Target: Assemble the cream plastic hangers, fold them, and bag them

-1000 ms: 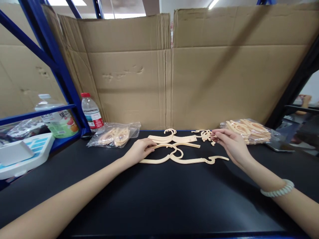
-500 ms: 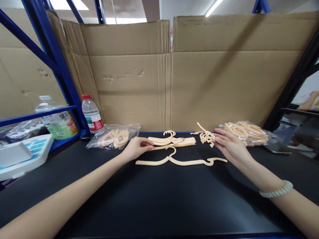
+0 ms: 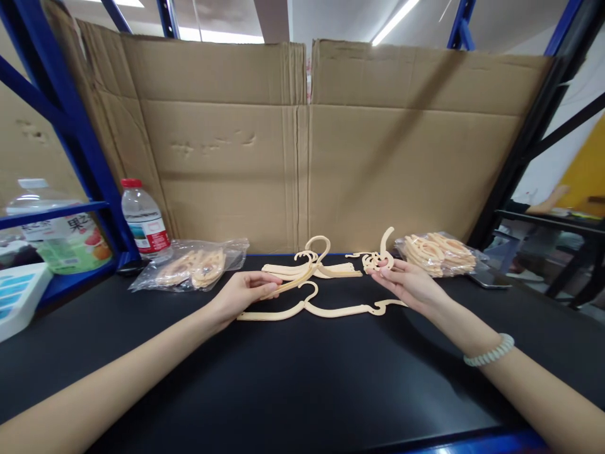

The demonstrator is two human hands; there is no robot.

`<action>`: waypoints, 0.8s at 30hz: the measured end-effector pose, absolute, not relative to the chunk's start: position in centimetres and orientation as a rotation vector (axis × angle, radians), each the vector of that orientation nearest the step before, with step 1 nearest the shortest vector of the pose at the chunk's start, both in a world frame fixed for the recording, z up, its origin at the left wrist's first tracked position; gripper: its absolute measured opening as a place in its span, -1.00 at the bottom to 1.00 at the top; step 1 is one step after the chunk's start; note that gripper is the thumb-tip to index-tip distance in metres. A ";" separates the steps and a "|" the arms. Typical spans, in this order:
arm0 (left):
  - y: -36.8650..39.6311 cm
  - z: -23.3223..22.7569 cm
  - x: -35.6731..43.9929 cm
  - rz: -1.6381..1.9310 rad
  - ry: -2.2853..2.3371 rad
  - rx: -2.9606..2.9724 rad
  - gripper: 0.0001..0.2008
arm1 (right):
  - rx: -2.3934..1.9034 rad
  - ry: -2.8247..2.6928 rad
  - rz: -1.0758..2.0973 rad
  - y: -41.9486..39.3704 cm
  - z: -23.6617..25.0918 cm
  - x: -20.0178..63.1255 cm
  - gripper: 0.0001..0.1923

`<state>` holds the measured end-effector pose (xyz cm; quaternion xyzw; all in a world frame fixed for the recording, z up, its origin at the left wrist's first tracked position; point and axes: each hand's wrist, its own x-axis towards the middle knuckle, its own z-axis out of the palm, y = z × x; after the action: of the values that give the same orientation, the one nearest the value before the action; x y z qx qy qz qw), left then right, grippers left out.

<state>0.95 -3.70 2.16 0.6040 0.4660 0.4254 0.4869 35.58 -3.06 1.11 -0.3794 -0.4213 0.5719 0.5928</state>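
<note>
Just left of the frame's centre, the left hand (image 3: pixel 241 294) is closed in a pinch around the end of a cream plastic hanger (image 3: pixel 295 282), which slants up to the right with its hook raised above the black tabletop (image 3: pixel 302 384). Right of centre, the right hand (image 3: pixel 410 285) lies palm up with the fingers loosely curled; its fingertips hold a small curved hanger piece (image 3: pixel 384 251) that stands up above them, though the grip itself is too small to make out exactly. Between the two hands, a flat hanger (image 3: pixel 326 308) lies on the tabletop, its right tip close under the right hand. Behind it sits a low stack of hangers (image 3: pixel 331 271), and a little heap of small hook parts (image 3: pixel 366 258) lies just beside the right fingertips. A bead bracelet (image 3: pixel 489 353) circles the right wrist. At the right middle of the frame is a clear bag of hangers (image 3: pixel 437 252); at the left middle lies another clear bag (image 3: pixel 189 268) with a few pieces inside. Further left stands a water bottle (image 3: pixel 142 217) with a red cap, beside a blue rack post (image 3: pixel 70 120). A cardboard wall (image 3: pixel 302 145) fills the upper frame.
</note>
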 end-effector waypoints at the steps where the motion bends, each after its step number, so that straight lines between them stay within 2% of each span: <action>1: -3.6 2.0 0.9 1.038 1.120 1.498 -0.71 | -0.887 -0.995 1.305 -3.0 1.1 35.6 -0.77; 8: -3.7 1.9 0.8 1.070 1.084 1.587 -0.74 | -0.928 -1.138 1.182 -2.9 1.5 36.1 -0.62; 24: -4.3 2.1 0.8 1.103 1.145 1.728 -0.74 | -0.925 -1.319 1.445 -3.6 1.9 36.2 -0.66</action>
<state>0.84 -4.26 2.06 0.6788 0.4496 0.4334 0.3863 36.23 -3.58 1.87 -0.3774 -0.5381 0.5895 0.4696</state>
